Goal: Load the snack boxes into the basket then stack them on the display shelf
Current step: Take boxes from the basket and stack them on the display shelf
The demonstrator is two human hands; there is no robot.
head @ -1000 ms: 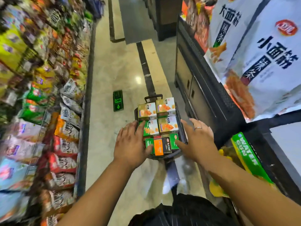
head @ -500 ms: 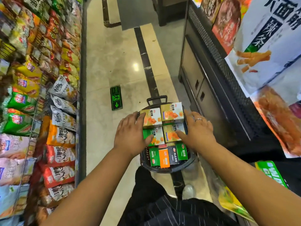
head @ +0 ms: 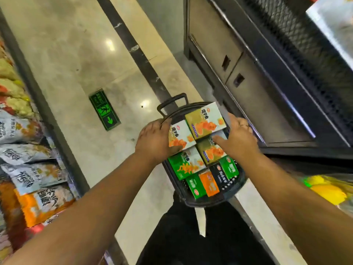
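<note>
A dark shopping basket [head: 210, 202] stands on the floor in front of me, its handle [head: 172, 102] at the far end. It is packed with snack boxes: an olive box [head: 203, 121] farthest, a white and orange box [head: 181, 135], a second olive box [head: 210, 153], a green box [head: 186, 166] and small green, orange and black boxes [head: 209, 182] at the near end. My left hand [head: 152, 138] grips the left edge of the white and orange box, thumb at its near edge. My right hand [head: 237, 138] holds the right side of the olive boxes, thumb on top of the nearer one.
Shelves of snack bags [head: 28, 169] line the left of the aisle. A dark display cabinet [head: 257, 83] runs along the right, close to the basket. A green exit sticker [head: 104, 111] is on the floor. Yellow and green packaging [head: 328, 190] sits at right. My dark trousers [head: 181, 236] are below.
Both hands slid along the boxes toward the basket's far end; the left went from the green box to the white and orange one. The view tilted downward and to the side.
</note>
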